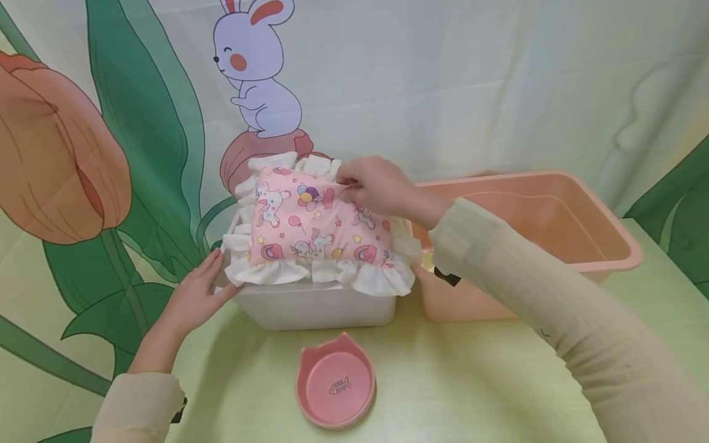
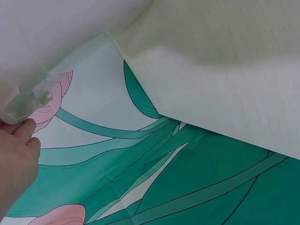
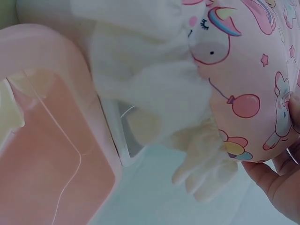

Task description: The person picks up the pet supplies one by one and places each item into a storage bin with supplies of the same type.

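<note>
A: Where is the cushion (image 1: 321, 221)?
B: Across the mouth of the white bin (image 1: 321, 311), its frill (image 1: 382, 280) overhanging the front rim. The right hand (image 1: 382, 192) pinches the upper right; the left hand (image 1: 191, 298) touches the rim, its grip indeterminable.
A: Sound technique?
B: Presumably, steady the bin and lift evenly, frill clear of the rim.
A: Contents?
B: White bin: hidden. Peach bin (image 1: 468, 301): a pale yellow item (image 3: 9, 110). Cat-eared bowl (image 1: 336, 421), on the desk (image 1: 471, 387): only its fish motif.

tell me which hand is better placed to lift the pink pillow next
Probably the right hand: it pinches the pillow near its far right corner, while the left hand only touches the rim of the white bin.
</note>
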The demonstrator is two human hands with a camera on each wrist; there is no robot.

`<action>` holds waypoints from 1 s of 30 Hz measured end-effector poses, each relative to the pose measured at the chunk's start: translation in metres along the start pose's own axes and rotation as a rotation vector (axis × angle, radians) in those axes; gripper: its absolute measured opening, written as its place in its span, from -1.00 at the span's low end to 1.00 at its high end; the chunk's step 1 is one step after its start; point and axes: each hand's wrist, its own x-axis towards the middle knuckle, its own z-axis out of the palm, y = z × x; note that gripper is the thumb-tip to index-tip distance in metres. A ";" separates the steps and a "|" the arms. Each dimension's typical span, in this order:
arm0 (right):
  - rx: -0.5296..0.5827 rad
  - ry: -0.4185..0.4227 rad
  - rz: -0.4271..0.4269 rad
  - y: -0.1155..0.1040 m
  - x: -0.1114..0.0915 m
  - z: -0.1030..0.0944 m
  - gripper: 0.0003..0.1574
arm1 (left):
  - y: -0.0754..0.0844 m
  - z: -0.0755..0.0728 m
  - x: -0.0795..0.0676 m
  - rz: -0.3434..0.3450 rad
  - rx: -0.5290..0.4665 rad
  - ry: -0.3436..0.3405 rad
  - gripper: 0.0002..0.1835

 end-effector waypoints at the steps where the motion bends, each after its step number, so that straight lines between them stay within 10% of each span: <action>1: -0.003 0.005 -0.002 0.000 0.000 0.000 -0.84 | 0.000 0.000 0.000 0.001 -0.003 -0.001 -0.15; 30: -0.042 0.134 -0.010 -0.004 0.006 0.004 -0.89 | 0.002 0.000 -0.002 -0.020 -0.014 -0.010 -0.16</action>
